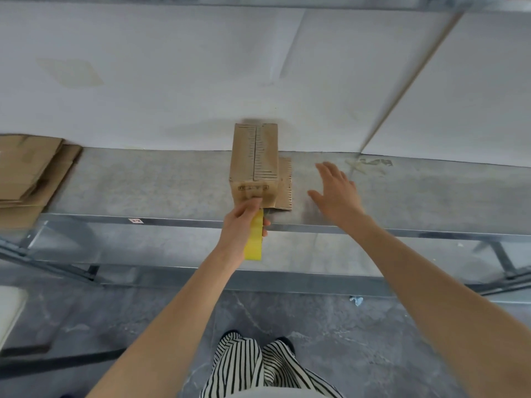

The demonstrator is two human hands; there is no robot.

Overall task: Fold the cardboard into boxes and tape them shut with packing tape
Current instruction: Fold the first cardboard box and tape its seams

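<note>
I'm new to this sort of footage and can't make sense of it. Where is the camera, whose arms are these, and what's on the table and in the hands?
No machine here: a person works with bare hands, and the single picture comes from a camera worn on their head, looking forward and down. That is why both arms reach in from below. On the grey table stands a folded cardboard box, with a stack of flat cardboard at the far left. The left hand grips a yellow tool at the box's near end; what tool it is I cannot tell. The right hand is open and holds nothing, just right of the box.
</note>
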